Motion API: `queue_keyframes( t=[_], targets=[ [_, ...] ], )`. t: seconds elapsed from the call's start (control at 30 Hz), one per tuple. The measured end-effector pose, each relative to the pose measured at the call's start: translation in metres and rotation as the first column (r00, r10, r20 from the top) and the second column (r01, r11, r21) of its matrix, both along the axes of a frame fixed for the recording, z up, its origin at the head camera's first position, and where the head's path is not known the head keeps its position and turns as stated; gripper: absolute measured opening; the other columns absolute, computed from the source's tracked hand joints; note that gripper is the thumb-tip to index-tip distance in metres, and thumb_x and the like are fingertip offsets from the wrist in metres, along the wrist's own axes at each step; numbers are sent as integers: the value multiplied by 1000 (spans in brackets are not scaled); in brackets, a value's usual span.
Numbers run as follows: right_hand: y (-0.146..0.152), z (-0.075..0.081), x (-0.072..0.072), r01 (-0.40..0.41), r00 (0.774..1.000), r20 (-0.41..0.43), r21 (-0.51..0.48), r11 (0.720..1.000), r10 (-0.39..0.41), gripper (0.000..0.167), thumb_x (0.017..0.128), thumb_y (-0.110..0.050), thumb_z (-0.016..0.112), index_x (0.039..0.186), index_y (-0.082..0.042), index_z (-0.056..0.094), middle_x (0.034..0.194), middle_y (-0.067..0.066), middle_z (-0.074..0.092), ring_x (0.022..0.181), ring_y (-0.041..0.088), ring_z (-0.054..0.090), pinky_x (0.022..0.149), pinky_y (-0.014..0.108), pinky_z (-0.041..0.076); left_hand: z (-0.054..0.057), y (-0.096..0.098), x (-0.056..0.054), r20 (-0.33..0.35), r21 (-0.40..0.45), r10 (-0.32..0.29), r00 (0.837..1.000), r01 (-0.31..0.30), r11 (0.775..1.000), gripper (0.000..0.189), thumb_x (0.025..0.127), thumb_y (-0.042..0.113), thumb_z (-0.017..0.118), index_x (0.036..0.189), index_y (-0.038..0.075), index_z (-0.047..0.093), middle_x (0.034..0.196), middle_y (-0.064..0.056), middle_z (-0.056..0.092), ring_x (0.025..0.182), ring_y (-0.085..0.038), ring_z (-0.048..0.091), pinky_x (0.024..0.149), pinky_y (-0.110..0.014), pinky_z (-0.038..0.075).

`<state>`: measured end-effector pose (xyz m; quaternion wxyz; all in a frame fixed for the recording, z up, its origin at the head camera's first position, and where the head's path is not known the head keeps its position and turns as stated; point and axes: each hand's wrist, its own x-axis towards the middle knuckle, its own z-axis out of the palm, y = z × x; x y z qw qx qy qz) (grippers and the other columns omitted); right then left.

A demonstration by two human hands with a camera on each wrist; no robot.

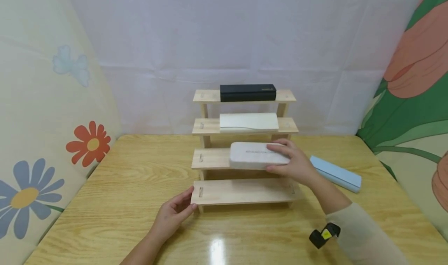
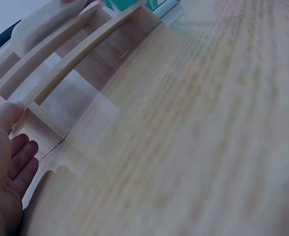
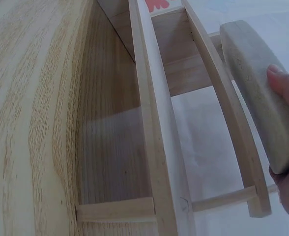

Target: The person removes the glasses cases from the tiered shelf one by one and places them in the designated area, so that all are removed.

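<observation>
Left backdrop [image 1: 35, 101]: pale sheet, printed flowers, along the left edge of the surface [image 1: 140, 167].
Left hand [image 1: 171, 214]: thumb and index finger hold the left end of the bottom tier [image 1: 252, 195] by its front corner; other fingers loosely extended.
Wooden rack [image 1: 241, 189]: four stepped tiers, upright on the surface.
Black case [image 1: 246, 94]: lies along the top tier [image 1: 206, 95], right of its left end; small pale lettering near the case's right end, too small to read.
White flap case [image 1: 246, 121]: lies along the second tier [image 1: 206, 126], close to its front edge; no writing made out.
White rounded case [image 1: 246, 160]: over the right part of the third tier [image 1: 211, 158], at its front edge; whether fully seated cannot be told. One line of grey lettering on top, partly covered, not legible.
Right hand [image 1: 295, 162]: fingers gripping the white rounded case at its right end, thumb at the front.
Blue case [image 1: 335, 173]: slantwise on the surface, between rack and right edge; no label visible.
Progress, as judged: two cases placed, one each on the upper tiers; third in hand at its tier; blue case remaining, off the rack.
Brands: none readable.
</observation>
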<state>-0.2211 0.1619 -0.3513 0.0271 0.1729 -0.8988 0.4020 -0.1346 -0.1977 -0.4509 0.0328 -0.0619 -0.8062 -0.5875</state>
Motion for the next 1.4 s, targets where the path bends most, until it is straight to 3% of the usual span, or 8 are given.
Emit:
queue_keyframes(
  t=[0.47, 0.7, 0.9, 1.2, 1.4],
  targets=[
    [29, 1, 11, 44, 999, -9, -13, 999, -45, 68, 77, -30, 85, 137, -12, 58, 148, 14, 41, 133, 39, 42, 107, 59, 36, -4, -3, -1, 4, -16, 5, 1000, -5, 1000, 52, 87, 7, 73, 135, -2, 55, 130, -20, 62, 104, 5, 60, 88, -11, 50],
    [49, 10, 20, 74, 997, -11, -40, 996, -74, 66, 80, -24, 83, 138, -8, 56, 148, 15, 40, 131, 37, 41, 100, 44, 38, -4, -2, -1, -9, -9, -2, 1000, 2, 1000, 52, 87, 8, 73, 135, -3, 55, 130, -21, 63, 104, 4, 61, 88, -11, 50],
    [65, 14, 25, 100, 995, -9, -30, 995, -101, 68, 81, -25, 81, 141, -7, 53, 151, 19, 36, 132, 41, 38, 99, 48, 39, -3, -1, -1, -14, -5, -2, 1000, 2, 1000, 52, 87, 8, 73, 135, -3, 55, 130, -21, 63, 105, 4, 60, 88, -10, 50],
    [87, 12, 30, 146, 986, -79, -39, 989, -148, 67, 80, -20, 82, 140, -6, 54, 147, 20, 39, 126, 38, 41, 88, 23, 37, -4, -2, -1, -9, -22, 0, 1000, 0, 1000, 52, 87, 7, 72, 135, -3, 55, 130, -21, 62, 105, 4, 61, 88, -12, 51],
    [100, 12, 36, 190, 979, -74, -23, 982, -191, 66, 84, -23, 79, 141, -5, 51, 146, 19, 38, 119, 29, 40, 80, 17, 36, -4, -2, -1, 9, -20, 9, 1000, -9, 1000, 52, 87, 7, 73, 135, -2, 55, 132, -20, 61, 104, 6, 60, 88, -11, 50]
  ],
)
